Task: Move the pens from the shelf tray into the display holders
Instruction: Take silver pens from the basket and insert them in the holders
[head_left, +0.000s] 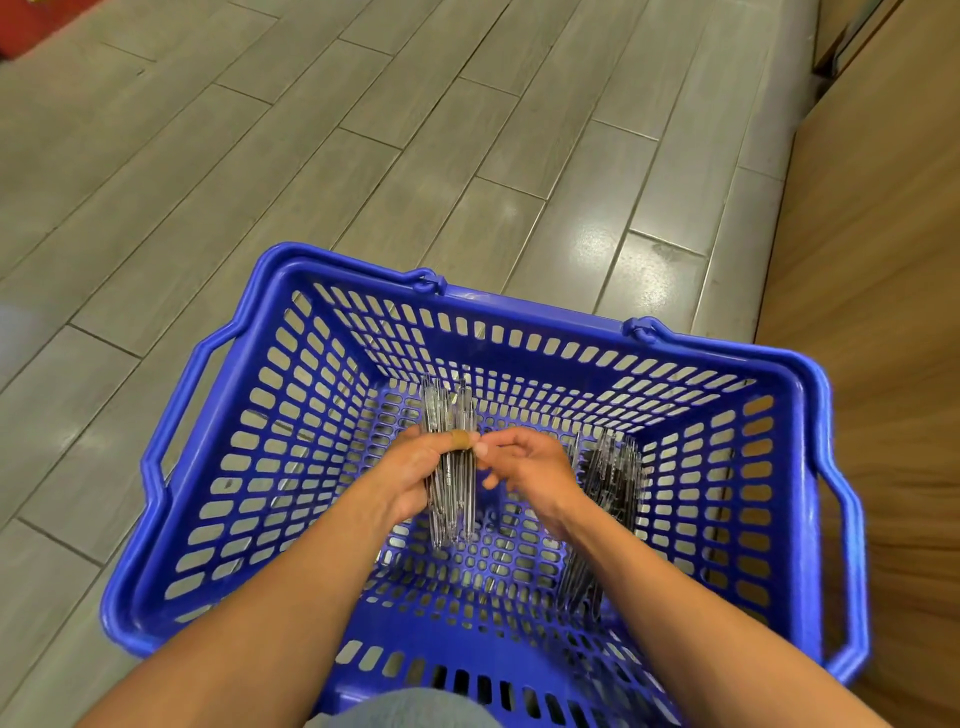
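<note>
Reaching down from the bottom edge, two bare forearms stretch over a grey cloth patch (410, 709) into a blue basket (800, 499). The left hand (415, 475) curls its fingers round a bundle of clear pens (449, 431), held roughly upright, their tips sticking out above and below the fist. A tan plaster wraps one fingertip (461, 439) of that hand, pressed against the bundle. The right hand (524, 470) sits just beside it, fingers loosely bent, its thumb and forefinger meeting near the plaster; whether they pinch a pen or only touch the bundle cannot be told, since the spot is small and blurred.

Behind and to the right of that hand, a second batch of pens (608, 499) lies on the basket floor, leaning toward the right wall. The basket's sides and bottom are slotted mesh, and its handles lie folded down along the rim.

Beyond the basket spreads a floor (363, 156) of long grey planks, with a glare spot near the right. A wooden panel (883, 260) rises along the right edge.
</note>
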